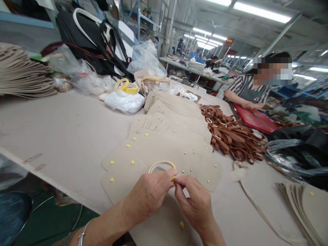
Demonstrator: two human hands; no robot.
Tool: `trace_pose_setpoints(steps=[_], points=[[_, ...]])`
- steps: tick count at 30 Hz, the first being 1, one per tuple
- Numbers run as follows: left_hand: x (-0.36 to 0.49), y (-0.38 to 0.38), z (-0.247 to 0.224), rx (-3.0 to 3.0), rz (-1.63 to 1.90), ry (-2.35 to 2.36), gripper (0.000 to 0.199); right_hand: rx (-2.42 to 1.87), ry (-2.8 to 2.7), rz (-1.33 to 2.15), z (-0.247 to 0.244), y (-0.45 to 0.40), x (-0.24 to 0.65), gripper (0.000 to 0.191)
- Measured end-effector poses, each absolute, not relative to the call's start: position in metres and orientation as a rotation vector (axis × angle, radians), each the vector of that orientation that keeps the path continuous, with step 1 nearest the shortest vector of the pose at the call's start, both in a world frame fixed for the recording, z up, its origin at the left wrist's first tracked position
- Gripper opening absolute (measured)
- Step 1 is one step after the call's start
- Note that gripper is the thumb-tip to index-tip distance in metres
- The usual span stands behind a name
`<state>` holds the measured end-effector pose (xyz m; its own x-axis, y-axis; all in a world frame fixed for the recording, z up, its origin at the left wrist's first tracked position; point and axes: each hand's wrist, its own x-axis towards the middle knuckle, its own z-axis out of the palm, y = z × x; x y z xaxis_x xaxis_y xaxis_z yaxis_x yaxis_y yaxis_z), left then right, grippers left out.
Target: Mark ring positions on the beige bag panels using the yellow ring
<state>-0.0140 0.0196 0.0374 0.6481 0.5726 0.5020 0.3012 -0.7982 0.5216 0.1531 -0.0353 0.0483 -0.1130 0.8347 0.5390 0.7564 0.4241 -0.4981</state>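
Note:
My left hand (151, 189) is closed around a thin roll of yellow tape (162, 162) over the beige panels. At its fingertips my right hand (193, 201) pinches a small end of the yellow tape, close against the left thumb. Beneath both hands lie overlapping beige panels (159, 150) in a row that runs away from me. Some carry small yellow tape bits (132, 162); others show small metal studs (191, 170). Another yellow bit (181, 224) sits on the nearest panel, below my right hand.
Brown straps (225, 136) with metal rings lie heaped at the right. Spare yellow tape rolls (126, 86) rest on a white plastic bag (124, 102). Beige stacks stand at far left (23, 73) and lower right (315, 208). A person (248, 85) across the table handles a red item (255, 118).

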Motion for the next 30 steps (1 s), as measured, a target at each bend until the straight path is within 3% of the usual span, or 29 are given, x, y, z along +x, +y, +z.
trace_pose_setpoints(steps=[3, 6, 10, 15, 22, 26, 30], points=[[-0.013, 0.018, 0.041, 2.431, 0.848, 0.709, 0.016, -1.377, -1.852, -0.012, 0.044, -0.038, 0.150, 0.018], [-0.010, 0.017, 0.042, 2.425, 0.816, 0.727, 0.018, -1.411, -1.777, 0.004, 0.040, -0.040, 0.148, 0.018], [-0.003, 0.019, 0.043, 2.547, 0.856, 0.757, 0.019, -1.582, -1.489, 0.314, 0.036, -0.041, 0.151, 0.015], [0.008, 0.024, 0.043, 2.613, 0.987, 0.703, 0.024, -1.642, -1.129, 0.835, 0.047, -0.039, 0.154, 0.028], [0.011, 0.023, 0.045, 2.456, 1.148, 0.626, 0.018, -1.749, -0.881, 0.797, 0.038, -0.023, 0.181, 0.032], [0.009, 0.040, 0.042, 2.578, 0.996, 0.776, 0.015, -1.757, -0.844, 0.899, 0.026, -0.021, 0.209, 0.037], [0.014, 0.055, 0.025, 2.776, 0.597, 0.959, 0.011, -1.772, -0.890, 1.035, 0.021, -0.021, 0.214, 0.042]])
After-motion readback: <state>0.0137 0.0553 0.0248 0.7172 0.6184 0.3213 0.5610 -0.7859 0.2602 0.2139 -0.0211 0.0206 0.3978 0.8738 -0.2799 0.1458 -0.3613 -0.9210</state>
